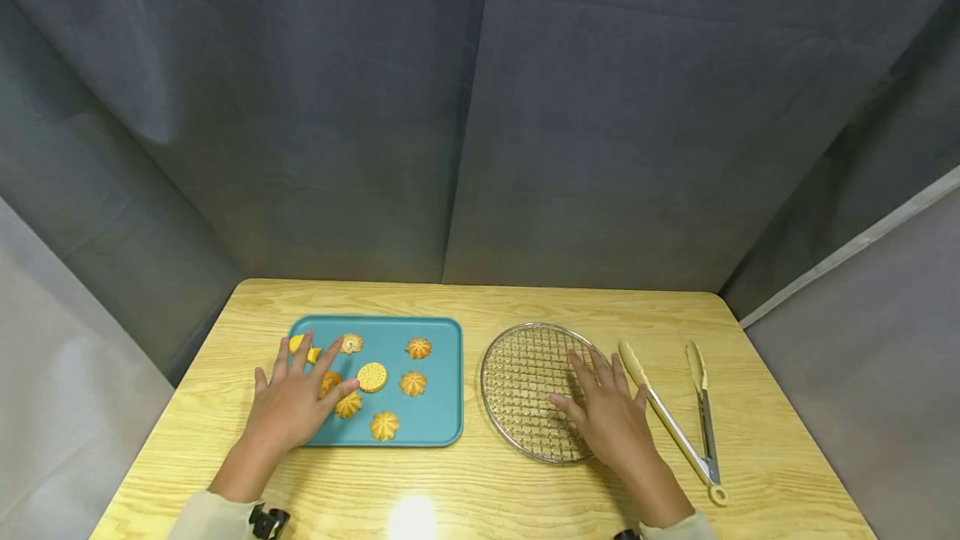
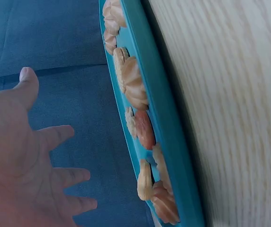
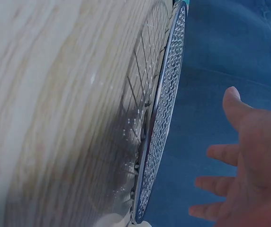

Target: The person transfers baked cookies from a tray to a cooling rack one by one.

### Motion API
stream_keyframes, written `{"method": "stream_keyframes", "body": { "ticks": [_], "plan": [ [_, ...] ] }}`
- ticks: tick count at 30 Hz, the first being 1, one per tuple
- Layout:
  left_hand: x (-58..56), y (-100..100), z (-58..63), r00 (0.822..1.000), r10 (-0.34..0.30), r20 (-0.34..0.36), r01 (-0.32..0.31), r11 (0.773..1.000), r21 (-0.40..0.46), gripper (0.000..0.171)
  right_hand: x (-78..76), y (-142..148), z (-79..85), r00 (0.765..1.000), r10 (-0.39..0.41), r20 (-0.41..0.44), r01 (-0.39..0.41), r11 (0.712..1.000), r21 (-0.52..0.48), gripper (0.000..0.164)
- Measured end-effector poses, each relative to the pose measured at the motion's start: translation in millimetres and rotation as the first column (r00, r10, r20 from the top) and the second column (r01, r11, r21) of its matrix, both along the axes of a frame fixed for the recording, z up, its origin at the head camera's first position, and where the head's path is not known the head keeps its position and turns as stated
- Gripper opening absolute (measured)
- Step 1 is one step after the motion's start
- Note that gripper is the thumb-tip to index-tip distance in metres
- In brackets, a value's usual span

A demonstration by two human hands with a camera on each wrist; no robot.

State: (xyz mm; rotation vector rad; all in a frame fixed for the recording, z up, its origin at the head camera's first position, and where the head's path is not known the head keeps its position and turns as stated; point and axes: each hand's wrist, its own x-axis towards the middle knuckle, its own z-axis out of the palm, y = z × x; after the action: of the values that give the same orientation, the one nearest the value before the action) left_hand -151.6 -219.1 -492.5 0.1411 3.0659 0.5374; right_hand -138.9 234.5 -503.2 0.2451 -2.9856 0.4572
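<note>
My left hand [image 1: 288,407] hovers with spread fingers over the left part of a teal tray [image 1: 444,407]. Several cookies lie on that tray, among them a round yellow one [image 1: 372,377] near my thumb and a swirled one [image 1: 385,426] close to the front rim. In the left wrist view, a gap shows between the hand [image 2: 12,156] and the cookies [image 2: 134,85]. My right hand [image 1: 611,423], fingers also spread, is above the right side of a round wire cooling rack [image 1: 517,390]. The right wrist view shows that palm [image 3: 266,165] apart from the rack [image 3: 163,118], holding nothing.
Spread tongs [image 1: 678,434] with cream tips lie right of the rack, their ring end toward the front. Everything stands on a light wooden table [image 1: 465,482]. Grey cloth panels [image 1: 585,148] rise behind it and at both sides.
</note>
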Motion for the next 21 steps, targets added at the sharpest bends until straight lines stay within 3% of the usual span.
{"method": "stream_keyframes", "body": {
  "ticks": [21],
  "plan": [
    [5.0,-15,-9.7,0.999,0.021,0.024,-0.021,1.000,0.022,0.083,1.0,14,-1.9,0.998,-0.041,0.052,0.042,0.999,-0.029,0.076]
  ]
}}
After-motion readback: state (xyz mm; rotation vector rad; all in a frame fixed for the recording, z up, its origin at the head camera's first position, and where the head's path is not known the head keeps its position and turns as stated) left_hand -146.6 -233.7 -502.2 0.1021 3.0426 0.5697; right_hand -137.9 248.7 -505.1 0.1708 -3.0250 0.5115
